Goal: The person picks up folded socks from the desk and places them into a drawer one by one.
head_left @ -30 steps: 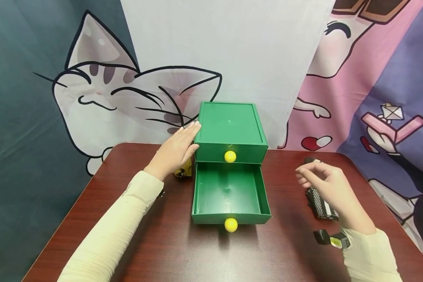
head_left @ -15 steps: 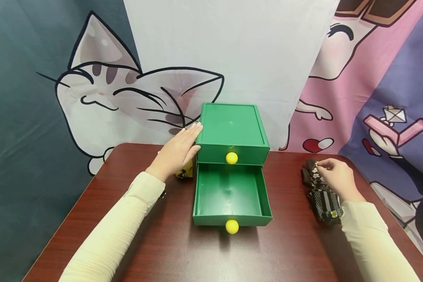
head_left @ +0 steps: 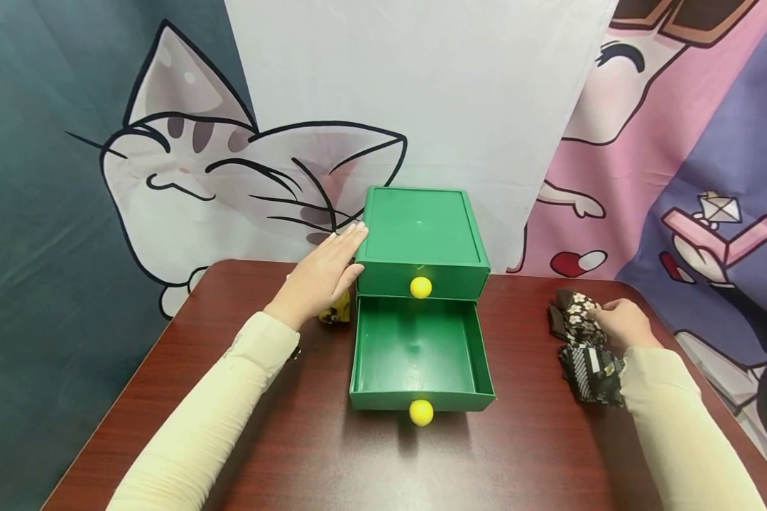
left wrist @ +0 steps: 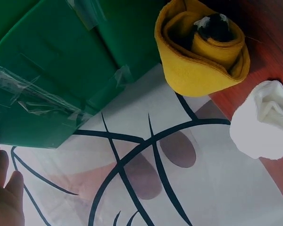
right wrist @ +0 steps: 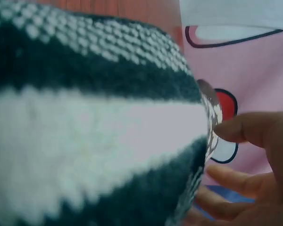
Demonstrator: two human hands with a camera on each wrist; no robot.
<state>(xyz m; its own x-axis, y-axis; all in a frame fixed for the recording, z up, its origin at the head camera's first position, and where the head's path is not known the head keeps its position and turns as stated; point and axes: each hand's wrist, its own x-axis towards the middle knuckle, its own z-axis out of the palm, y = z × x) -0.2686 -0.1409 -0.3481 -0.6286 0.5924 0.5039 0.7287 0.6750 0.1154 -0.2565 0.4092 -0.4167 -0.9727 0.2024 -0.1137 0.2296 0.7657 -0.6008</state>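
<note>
My left hand (head_left: 319, 277) rests with straight fingers against the left side of a green two-drawer cabinet (head_left: 422, 227). Its lower drawer (head_left: 415, 355) is pulled out with nothing inside; the upper one is closed. On the right, my right hand (head_left: 626, 323) holds a dark floral rolled sock (head_left: 578, 316) at its right side, thumb (right wrist: 236, 129) on the cloth in the right wrist view. A black-and-white striped rolled sock (head_left: 591, 372) lies just in front, partly under the wrist, and fills much of the right wrist view.
Left of the cabinet, a yellow rolled sock (left wrist: 203, 61) and a white rolled sock (left wrist: 259, 122) stand on the brown table (head_left: 281, 440). The lower drawer's yellow knob (head_left: 421, 412) sticks out toward me. A printed cloth (head_left: 460, 92) hangs behind.
My right hand has moved right and away from me, then down onto the floral rolled sock. My left hand stays against the cabinet.
</note>
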